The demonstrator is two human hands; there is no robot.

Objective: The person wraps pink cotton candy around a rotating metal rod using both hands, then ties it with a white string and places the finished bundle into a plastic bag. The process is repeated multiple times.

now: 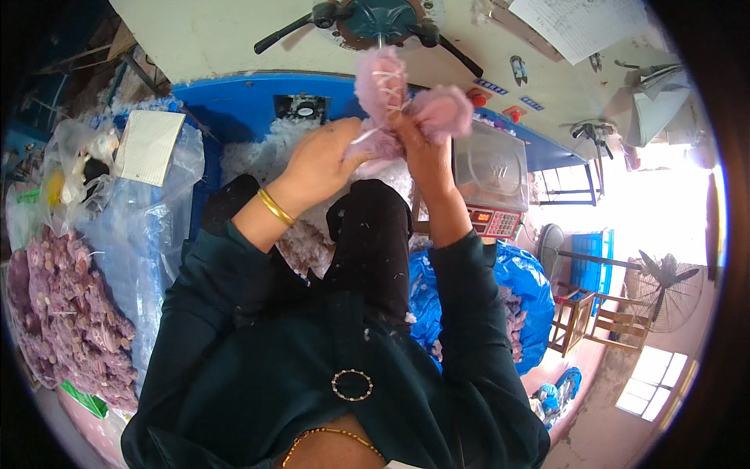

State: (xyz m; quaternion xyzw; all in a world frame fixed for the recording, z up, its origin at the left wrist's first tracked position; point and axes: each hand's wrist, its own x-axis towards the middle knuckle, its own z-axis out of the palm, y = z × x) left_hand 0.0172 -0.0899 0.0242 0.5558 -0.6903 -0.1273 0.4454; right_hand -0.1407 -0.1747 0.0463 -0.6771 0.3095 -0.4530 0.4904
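Note:
Both hands hold a pink-purple plush piece (384, 88) up at the front edge of the bench, just below a machine head with black handles (381, 20). One long part of the plush stands upright with white thread laced across it; another rounded part points right. My left hand (328, 155), with a gold bangle on the wrist, grips the plush's lower left side. My right hand (417, 143) closes around its middle, below the rounded part. Fingertips are partly hidden by the fluffy fabric. White stuffing fibre (263, 146) lies beneath the hands and about the knees.
Right of my right hand stands a digital scale (498, 221) under a clear plastic cover. A blue bag (527, 305) of plush pieces is below it. A heap of purple plush pieces (70, 316) lies at left beside plastic sheeting. Thread snips (518, 70) and papers (580, 26) lie on the bench.

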